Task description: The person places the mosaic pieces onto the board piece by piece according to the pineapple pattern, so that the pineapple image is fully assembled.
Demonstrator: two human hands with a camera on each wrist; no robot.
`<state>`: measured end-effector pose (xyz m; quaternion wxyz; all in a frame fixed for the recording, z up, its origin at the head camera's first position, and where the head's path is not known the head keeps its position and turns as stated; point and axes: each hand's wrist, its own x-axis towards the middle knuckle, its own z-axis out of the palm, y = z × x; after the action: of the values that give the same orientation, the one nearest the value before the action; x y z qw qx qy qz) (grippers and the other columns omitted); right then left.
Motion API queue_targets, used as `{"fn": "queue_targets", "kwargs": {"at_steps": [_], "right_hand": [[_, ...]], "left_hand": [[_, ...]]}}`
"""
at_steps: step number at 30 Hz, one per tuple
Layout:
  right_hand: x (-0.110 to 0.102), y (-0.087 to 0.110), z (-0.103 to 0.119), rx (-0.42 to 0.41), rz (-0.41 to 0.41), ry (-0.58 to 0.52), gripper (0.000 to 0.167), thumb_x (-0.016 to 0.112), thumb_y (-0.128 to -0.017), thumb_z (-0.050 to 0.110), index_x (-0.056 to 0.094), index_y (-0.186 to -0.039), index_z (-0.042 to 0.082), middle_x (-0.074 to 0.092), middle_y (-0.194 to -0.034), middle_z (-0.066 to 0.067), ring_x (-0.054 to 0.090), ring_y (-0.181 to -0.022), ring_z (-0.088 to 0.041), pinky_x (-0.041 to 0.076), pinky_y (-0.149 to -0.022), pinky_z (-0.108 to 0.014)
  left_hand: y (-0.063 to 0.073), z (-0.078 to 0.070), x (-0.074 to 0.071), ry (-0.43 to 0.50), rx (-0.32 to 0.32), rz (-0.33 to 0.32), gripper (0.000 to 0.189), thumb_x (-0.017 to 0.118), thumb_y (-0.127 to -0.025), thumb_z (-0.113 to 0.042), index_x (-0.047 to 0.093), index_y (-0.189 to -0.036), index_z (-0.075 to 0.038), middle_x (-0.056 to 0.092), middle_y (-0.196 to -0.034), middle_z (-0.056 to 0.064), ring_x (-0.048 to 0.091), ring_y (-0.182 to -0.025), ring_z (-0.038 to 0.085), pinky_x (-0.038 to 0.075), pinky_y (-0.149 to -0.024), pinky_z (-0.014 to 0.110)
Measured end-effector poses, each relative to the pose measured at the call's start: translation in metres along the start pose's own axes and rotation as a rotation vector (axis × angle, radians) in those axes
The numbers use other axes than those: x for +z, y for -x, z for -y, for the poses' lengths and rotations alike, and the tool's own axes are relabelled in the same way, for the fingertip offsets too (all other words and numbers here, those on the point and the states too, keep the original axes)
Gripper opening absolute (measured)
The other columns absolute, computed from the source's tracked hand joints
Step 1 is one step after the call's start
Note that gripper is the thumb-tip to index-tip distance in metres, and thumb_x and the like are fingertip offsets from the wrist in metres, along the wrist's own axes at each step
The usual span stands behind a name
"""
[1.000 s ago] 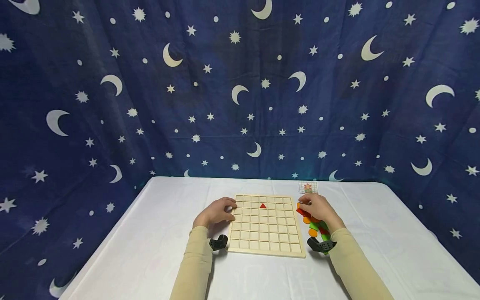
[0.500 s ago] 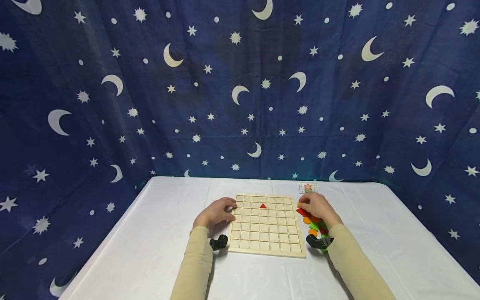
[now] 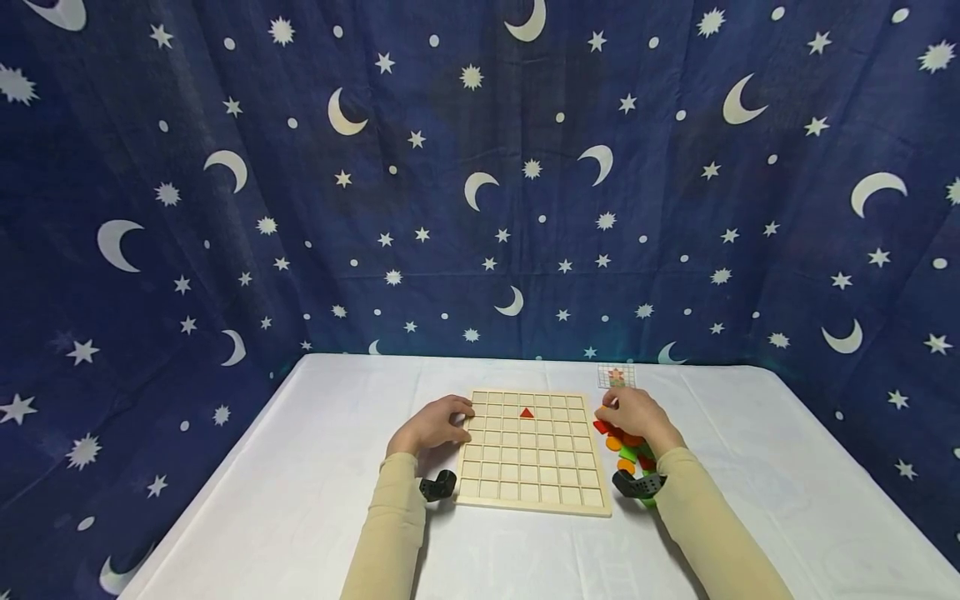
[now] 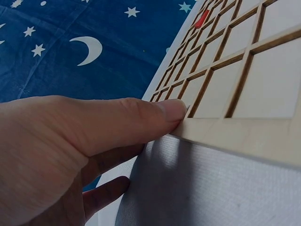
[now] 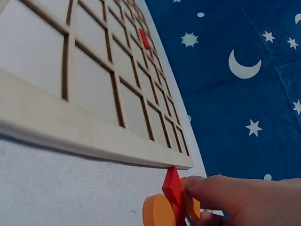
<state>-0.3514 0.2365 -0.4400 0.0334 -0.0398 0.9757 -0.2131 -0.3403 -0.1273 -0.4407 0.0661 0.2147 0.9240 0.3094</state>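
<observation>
My left hand (image 3: 431, 422) rests at the left edge of the wooden grid board (image 3: 532, 509). Its thumb touches the board's rim in the left wrist view, its other fingers lower beside it. A red triangle (image 3: 527, 413) sits in a cell of the second row from the far side. Right of the board, my right hand (image 3: 641, 414) pinches an orange piece (image 5: 191, 203) by the thumb; its full outline is hidden. Close against it are a red piece (image 5: 173, 188) and a round orange piece (image 5: 159, 210).
The loose pile includes orange discs (image 3: 614, 443) and a green piece (image 3: 628, 453), partly hidden under the right hand and wrist mount. A small card with a flower-like grid picture (image 3: 617, 376) lies behind the right hand. A starry blue curtain (image 3: 420, 192) surrounds the white-covered table (image 3: 330, 433).
My right hand has shifted very slightly, and the orange piece at its fingertips has moved a little to the right. The left hand, board and red triangle stay put.
</observation>
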Motion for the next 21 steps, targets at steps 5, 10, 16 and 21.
{"fn": "queue_targets", "kwargs": {"at_steps": [5,10,16,21], "right_hand": [[0.0007,-0.0010,-0.0010,0.011,-0.003,0.024,0.029,0.070,-0.089,0.028,0.068,-0.104,0.003,0.064,-0.090,-0.010,0.053,-0.078,-0.025,0.055,-0.072,-0.040],[-0.0009,0.0000,-0.0029,-0.011,0.033,-0.009,0.032,0.069,-0.090,0.025,0.067,-0.112,0.002,0.066,-0.100,-0.016,0.056,-0.085,-0.027,0.056,-0.082,-0.046],[-0.0056,0.0004,-0.0027,-0.045,0.092,-0.041,0.032,0.067,-0.089,0.017,0.068,-0.117,0.002,0.066,-0.103,-0.017,0.058,-0.084,-0.026,0.057,-0.081,-0.044],[-0.0069,-0.0005,-0.0014,-0.037,0.124,-0.053,0.033,0.065,-0.087,0.011,0.067,-0.119,0.001,0.066,-0.104,-0.017,0.057,-0.084,-0.025,0.056,-0.084,-0.046]], "left_hand": [[0.0016,0.0002,0.0007,0.012,-0.002,0.005,0.043,0.078,-0.081,-0.009,0.066,-0.121,-0.001,0.054,-0.138,0.012,0.044,-0.134,0.032,0.035,-0.113,0.046],[0.0010,-0.0004,0.0008,0.021,-0.006,0.013,0.043,0.078,-0.080,-0.008,0.066,-0.121,-0.001,0.054,-0.138,0.013,0.045,-0.133,0.032,0.036,-0.112,0.046],[-0.0021,-0.0003,-0.0007,0.014,-0.010,0.005,0.042,0.078,-0.080,-0.010,0.067,-0.120,-0.002,0.054,-0.137,0.011,0.046,-0.132,0.030,0.037,-0.111,0.044],[-0.0027,0.0021,-0.0012,0.005,-0.017,0.007,0.043,0.079,-0.080,-0.010,0.067,-0.120,-0.003,0.054,-0.137,0.010,0.046,-0.132,0.029,0.037,-0.111,0.043]]}}
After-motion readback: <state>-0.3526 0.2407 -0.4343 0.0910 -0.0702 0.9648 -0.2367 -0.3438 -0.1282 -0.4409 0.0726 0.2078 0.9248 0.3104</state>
